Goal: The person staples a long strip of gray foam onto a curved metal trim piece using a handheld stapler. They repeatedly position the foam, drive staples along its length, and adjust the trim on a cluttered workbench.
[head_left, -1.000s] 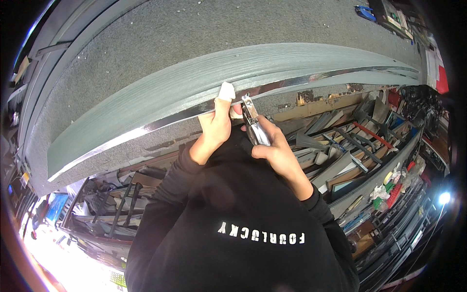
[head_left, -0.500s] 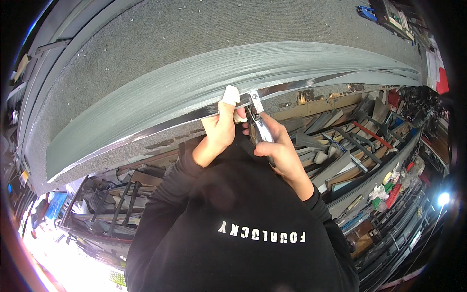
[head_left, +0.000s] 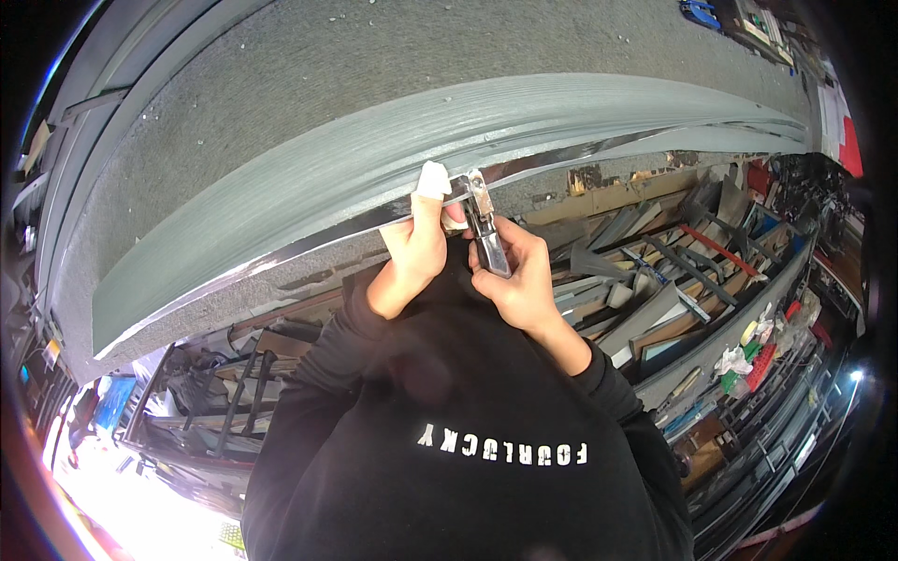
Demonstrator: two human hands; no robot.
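A long grey metal profile point(head_left: 290, 192) with fine lengthwise grain lies across the bench; a shiny strip runs along its near edge. My left hand point(head_left: 417, 249) pinches that edge near the middle, thumb on top and fingers partly hidden underneath. White wrapping point(head_left: 433, 178) covers the thumb tip. Just to its right, my right hand point(head_left: 526, 285) is closed round the handles of a silver plier-like hand tool point(head_left: 492, 251). The tool's head meets the profile's near edge; what its jaws grip is too small to make out.
The carpeted bench top point(head_left: 309, 70) carries small scattered bits. Below its front edge, a rack of offcuts point(head_left: 645, 271) with a red bar point(head_left: 720, 251) sits to the right. More scraps point(head_left: 220, 388) lie at left. A blue tool point(head_left: 700, 13) rests at the far right.
The tool has swung more upright, and its handles have come closer together in my right hand. Both hands appear slightly further left; my left hand keeps its pinch on the profile.
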